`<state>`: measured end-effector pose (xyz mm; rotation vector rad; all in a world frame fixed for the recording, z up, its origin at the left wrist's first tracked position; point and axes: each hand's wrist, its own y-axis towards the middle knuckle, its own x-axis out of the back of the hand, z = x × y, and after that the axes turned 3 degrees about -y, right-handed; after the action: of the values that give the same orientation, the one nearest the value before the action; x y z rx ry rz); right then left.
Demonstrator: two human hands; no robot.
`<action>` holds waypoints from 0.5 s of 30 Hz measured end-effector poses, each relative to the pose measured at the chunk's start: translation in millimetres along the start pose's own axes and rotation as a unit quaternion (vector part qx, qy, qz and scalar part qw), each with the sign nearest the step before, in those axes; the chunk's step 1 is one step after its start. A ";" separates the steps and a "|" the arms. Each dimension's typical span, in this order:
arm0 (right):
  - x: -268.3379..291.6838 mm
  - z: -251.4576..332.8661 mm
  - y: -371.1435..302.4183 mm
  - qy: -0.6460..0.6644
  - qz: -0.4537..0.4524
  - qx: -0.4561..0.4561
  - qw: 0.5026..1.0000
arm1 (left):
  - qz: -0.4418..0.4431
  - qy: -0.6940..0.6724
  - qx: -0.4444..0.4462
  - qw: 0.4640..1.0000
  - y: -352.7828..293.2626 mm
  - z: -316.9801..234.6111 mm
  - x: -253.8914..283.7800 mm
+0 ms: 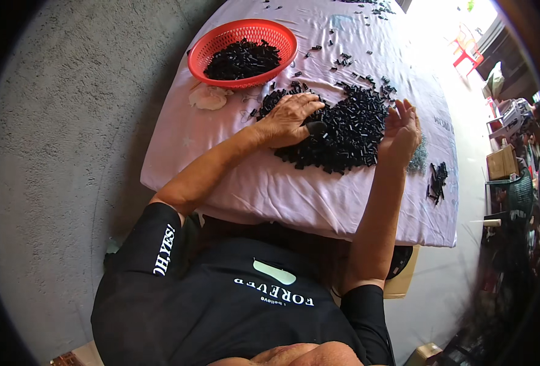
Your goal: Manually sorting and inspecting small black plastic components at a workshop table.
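Note:
A wide heap of small black plastic pieces (pixel 352 131) lies on the table in front of me. Over its left part rests my left hand (pixel 287 117), fingers stretched out and slightly bent. A black cover (pixel 316 128) sits on the thumb of that hand. My right hand (pixel 399 131) stands on edge at the heap's right side, fingers extended and a little curved, palm towards the pieces. I see nothing gripped in either hand. Just beyond the right wrist is a small pile of tiny grey-green bits (pixel 417 155), partly hidden by it.
A red perforated basket (pixel 288 61) holding more black pieces stands at the far left on the pink cloth (pixel 251 189). Near it lies a pale crumpled cloth (pixel 209 97). Longer black pieces (pixel 437 183) form a small group at right. A concrete wall (pixel 68 122) runs along the left.

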<state>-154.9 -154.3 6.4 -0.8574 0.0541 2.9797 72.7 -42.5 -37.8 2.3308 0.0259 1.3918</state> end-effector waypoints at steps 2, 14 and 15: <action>4.5 -0.8 -8.2 0.002 0.013 -0.004 1.000 | 0.007 0.003 0.012 1.000 5.8 3.8 -4.7; 41.9 -52.6 -68.1 -0.565 0.094 0.282 0.770 | 0.042 -0.023 -0.139 0.989 -14.2 -44.6 -4.8; 43.2 -56.6 -70.6 -0.583 0.121 0.296 0.747 | 0.023 -0.005 -0.140 0.990 -18.4 -48.1 -1.9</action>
<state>-158.0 -85.1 -66.1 1.1440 1.0082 2.7666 34.7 -9.5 -26.4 2.1173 -0.2135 1.3104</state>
